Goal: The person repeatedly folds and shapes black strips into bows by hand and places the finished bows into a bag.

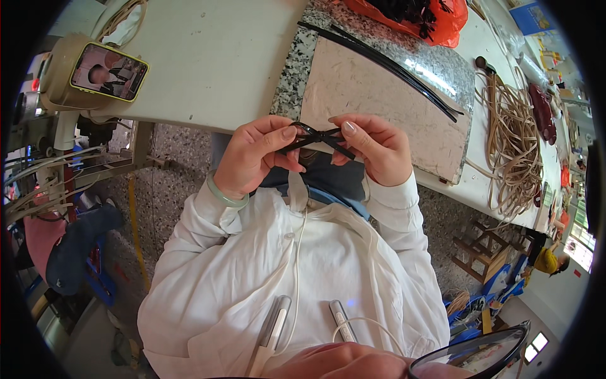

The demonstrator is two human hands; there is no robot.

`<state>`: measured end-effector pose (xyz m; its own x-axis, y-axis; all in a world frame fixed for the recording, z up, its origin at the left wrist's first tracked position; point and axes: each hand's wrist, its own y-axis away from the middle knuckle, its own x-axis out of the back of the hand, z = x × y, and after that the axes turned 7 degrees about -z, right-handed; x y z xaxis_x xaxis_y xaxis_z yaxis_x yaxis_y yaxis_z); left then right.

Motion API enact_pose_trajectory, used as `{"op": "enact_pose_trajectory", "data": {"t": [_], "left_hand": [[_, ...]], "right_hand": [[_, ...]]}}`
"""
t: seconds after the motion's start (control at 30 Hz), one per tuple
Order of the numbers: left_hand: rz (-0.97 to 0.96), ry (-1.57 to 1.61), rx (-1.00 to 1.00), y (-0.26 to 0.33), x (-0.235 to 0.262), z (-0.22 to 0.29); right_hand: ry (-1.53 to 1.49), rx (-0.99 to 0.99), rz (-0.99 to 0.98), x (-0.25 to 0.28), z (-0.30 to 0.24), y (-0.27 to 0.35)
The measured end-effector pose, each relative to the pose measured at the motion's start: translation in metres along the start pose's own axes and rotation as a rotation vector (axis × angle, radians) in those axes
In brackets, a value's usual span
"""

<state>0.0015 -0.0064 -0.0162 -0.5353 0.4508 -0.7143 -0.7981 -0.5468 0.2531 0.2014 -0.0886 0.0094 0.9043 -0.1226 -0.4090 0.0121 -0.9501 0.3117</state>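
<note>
A glossy black strap bow [320, 135] is held up between my two hands, just off the table's front edge. My left hand [260, 150] pinches its left loop between thumb and fingers. On the other side, my right hand [374, 144] grips the right loop near the knot. Two short tails hang down crosswise below the knot. Beyond my hands, several long black strips [391, 66] lie across a pale board [366, 95] on a speckled stone slab [291, 76].
An orange-red plastic bag [449, 28] with black pieces sits at the back of the slab. Tangled beige cords [514, 145] lie at the right, beside a small hammer-like tool [483, 63]. A phone [108, 71] leans on a machine at the left. People sit farther off on both sides.
</note>
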Motion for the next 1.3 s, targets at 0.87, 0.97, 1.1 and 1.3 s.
{"op": "enact_pose_trajectory", "data": {"t": [0.87, 0.97, 1.1, 1.3], "left_hand": [[-0.050, 0.093, 0.100, -0.003, 0.013, -0.007], [-0.061, 0.086, 0.090, -0.003, 0.015, -0.008], [-0.038, 0.054, 0.099, -0.004, 0.014, -0.007], [-0.096, 0.043, 0.158, -0.002, 0.007, -0.004]], "right_hand": [[-0.021, 0.125, 0.044, 0.005, 0.012, 0.003], [0.035, 0.128, 0.030, 0.007, 0.011, 0.003], [0.020, 0.054, 0.022, 0.001, 0.002, 0.006], [0.100, 0.079, -0.019, 0.000, 0.007, 0.006]]}}
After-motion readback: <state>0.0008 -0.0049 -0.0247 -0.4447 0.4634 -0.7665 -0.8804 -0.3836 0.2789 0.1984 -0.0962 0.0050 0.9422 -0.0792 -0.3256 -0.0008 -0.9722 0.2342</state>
